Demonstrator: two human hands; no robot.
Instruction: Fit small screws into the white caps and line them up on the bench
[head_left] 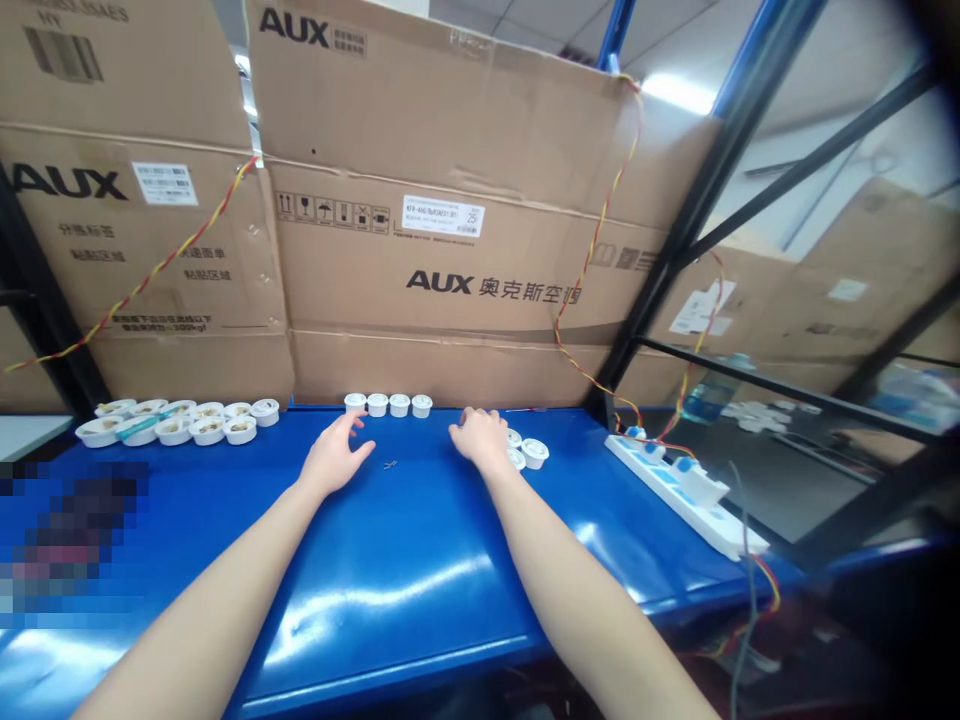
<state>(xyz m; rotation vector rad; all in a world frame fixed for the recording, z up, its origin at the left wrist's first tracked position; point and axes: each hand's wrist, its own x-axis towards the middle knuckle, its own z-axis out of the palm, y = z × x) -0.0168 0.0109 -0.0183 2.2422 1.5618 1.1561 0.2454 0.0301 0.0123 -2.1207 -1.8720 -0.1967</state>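
My left hand (337, 456) is above the blue tabletop (390, 560) with thumb and fingers apart, holding nothing. Just beyond its fingertips stands a short row of small white lidded cups (399, 406) along the cardboard at the back. My right hand (480, 437) is to the right of that row, its fingers curled downward. Whatever may be under those fingers is hidden. Beside its wrist sits a small group of white lidded cups (535, 454), partly covered by the hand. Between both hands lies a tiny grey item (390, 465), too small to make out.
Several white cups with brownish contents (208, 430) fill the left back, a teal strip (146, 428) across some. A white power strip (682, 490) with plugs runs along the right edge beside a black rack post (675, 260). Tall cardboard (450, 345) closes the back.
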